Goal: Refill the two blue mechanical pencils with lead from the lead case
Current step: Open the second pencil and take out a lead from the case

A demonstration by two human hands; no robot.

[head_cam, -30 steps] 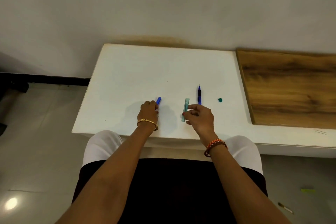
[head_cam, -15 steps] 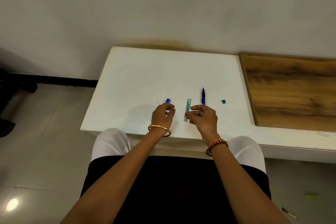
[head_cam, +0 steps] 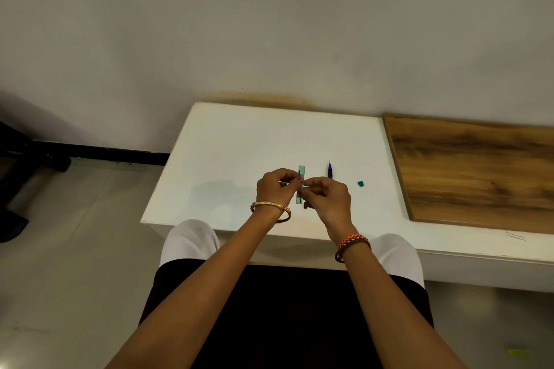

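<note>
Left hand (head_cam: pixel 274 189) has come in from the left with its pencil (head_cam: pixel 283 182), meeting the right hand (head_cam: pixel 325 196) over the lead case (head_cam: pixel 300 175). Left grip curled round that pencil. Right grip pinched narrow at its end; what it holds is too small to tell. Case lies open on the desk (head_cam: pixel 239 144), cap (head_cam: pixel 361 183) apart. Second pencil (head_cam: pixel 330 171) lies untouched. Probably first refill underway; second remains.

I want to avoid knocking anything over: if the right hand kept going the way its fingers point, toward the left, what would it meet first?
Probably the green lead case lying just at the right hand's fingertips, then the left hand right beyond it. Depth is unclear, so the hand may pass above the case.
</note>
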